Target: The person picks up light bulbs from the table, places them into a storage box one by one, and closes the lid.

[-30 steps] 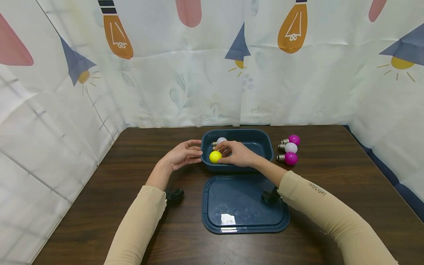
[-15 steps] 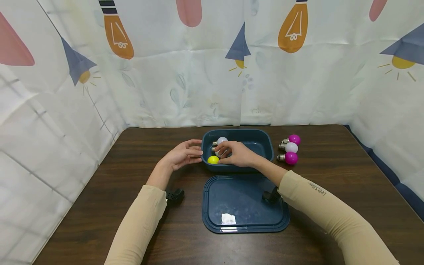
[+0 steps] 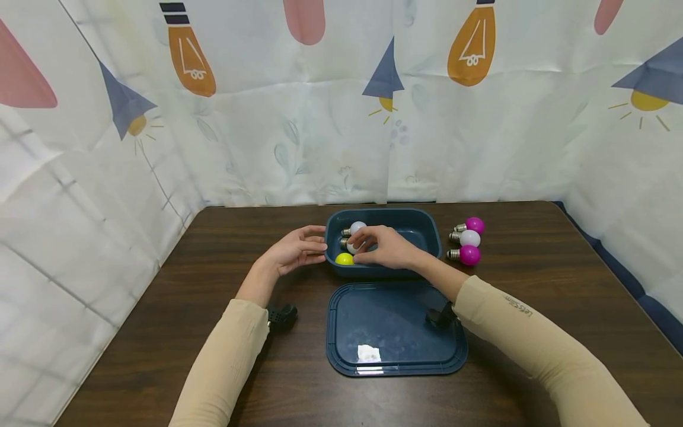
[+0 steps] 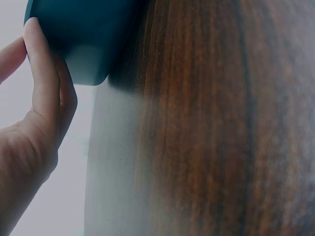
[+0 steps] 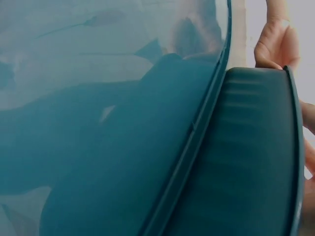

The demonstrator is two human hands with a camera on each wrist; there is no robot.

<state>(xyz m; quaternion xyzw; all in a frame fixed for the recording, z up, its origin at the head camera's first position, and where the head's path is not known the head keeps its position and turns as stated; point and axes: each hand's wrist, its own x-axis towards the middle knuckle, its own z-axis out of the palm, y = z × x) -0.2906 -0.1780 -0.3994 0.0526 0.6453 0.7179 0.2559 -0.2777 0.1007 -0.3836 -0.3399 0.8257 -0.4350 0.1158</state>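
Observation:
In the head view, a dark blue plastic box (image 3: pixel 427 228) holds a yellow bulb (image 3: pixel 344 259) at its near left corner. Two white bulbs lie behind it along the left side, the farther white bulb (image 3: pixel 358 227) in plain sight and the nearer one partly covered by fingers. My right hand (image 3: pixel 392 249) is inside the box, loosely bent fingers just right of the yellow bulb; a small part of that bulb may be hidden. My left hand (image 3: pixel 296 248) touches the box's left wall with its fingertips (image 4: pixel 33 27), fairly straight, as the left wrist view also shows.
A dark blue lid (image 3: pixel 395 329) lies flat on the brown wooden table (image 3: pixel 256 379), in front of the box. To the right of the box are a far magenta bulb (image 3: pixel 474 225), a loose white bulb (image 3: pixel 470 238) and a near magenta bulb (image 3: pixel 469 255). Patterned curtains surround the table.
The yellow bulb has gone down into the box's near left corner. My right hand has drawn back slightly to the right from it. The left hand has stayed at the wall.

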